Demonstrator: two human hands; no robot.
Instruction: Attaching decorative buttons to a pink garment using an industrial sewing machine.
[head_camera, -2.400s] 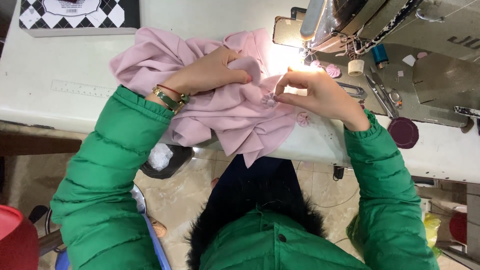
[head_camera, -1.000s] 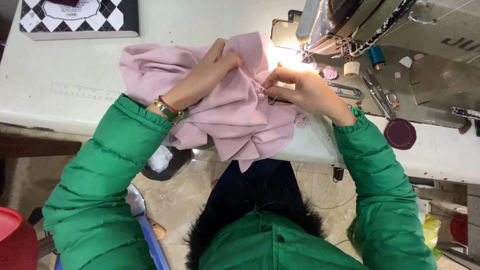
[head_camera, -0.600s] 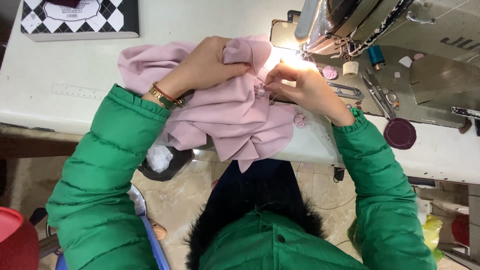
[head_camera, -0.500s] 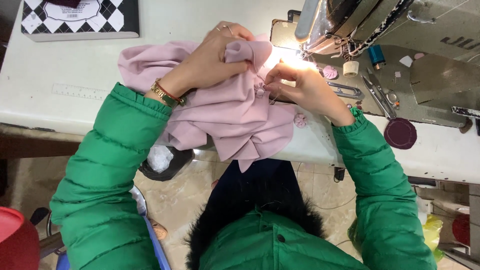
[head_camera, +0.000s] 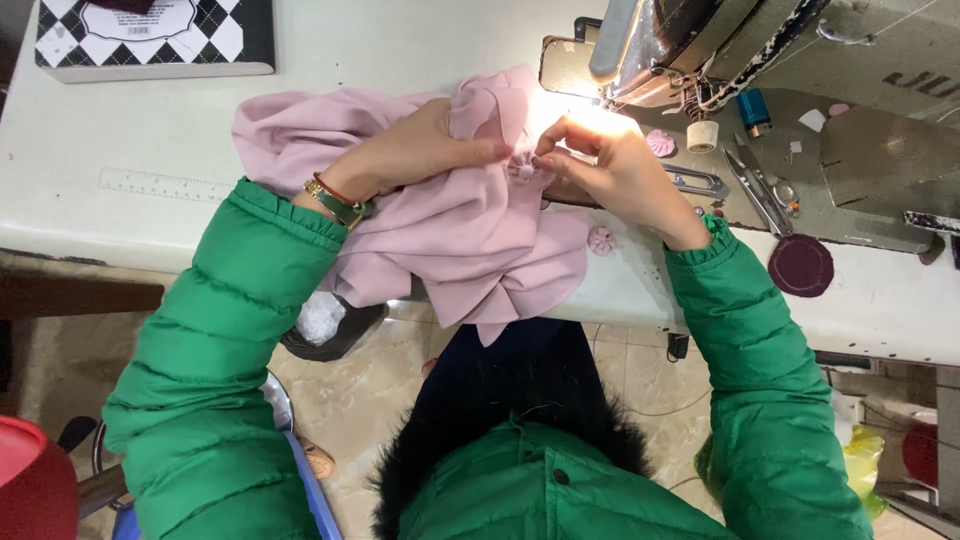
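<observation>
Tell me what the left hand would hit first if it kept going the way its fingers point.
Probably the small gathered fabric flower, right at the left hand's fingertips, with the right hand's fingertips just past it. Depth is hard to judge from above.

Fabric lies on table, left of scissors.

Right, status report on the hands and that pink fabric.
Left hand gripping pink fabric. Right hand pinching small fabric rosette on it, beside sewing machine. Scissors off to the side.
</observation>
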